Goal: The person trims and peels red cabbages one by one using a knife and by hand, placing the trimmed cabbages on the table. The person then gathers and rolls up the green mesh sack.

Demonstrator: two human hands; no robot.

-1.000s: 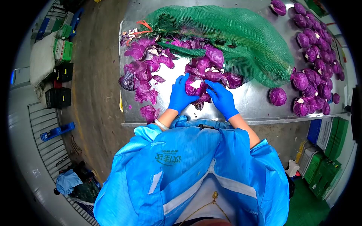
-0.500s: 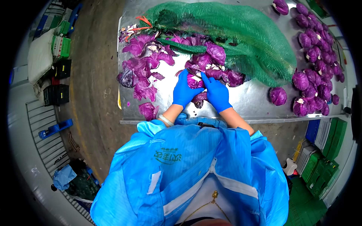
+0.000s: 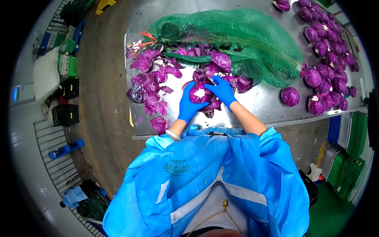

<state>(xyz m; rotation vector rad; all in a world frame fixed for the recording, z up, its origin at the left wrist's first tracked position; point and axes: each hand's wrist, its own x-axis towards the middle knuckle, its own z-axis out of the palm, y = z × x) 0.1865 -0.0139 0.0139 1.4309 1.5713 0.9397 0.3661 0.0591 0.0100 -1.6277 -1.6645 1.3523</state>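
Note:
A red cabbage with a white cut stem end facing up is cupped by my left hand, blue-gloved, its fingers along the cabbage's left and lower side. My right hand, also gloved in blue, is bent over the cabbage's right side. By its fingertips shows a thin pale thing, too small to make out. Loose purple leaves lie right below the cabbage, and more leaves are strewn to the left. Behind my hands lies a green mesh sack, with leaves along its near edge.
Many red cabbages are gathered on the right of the metal table; one cabbage lies apart. The table's front edge runs close to my body. Crates stand at lower right, and black bins on the floor at left.
The cabbage has turned so its white stem end now faces up. My right hand has shifted its grip along the right side. The whole view has shifted slightly.

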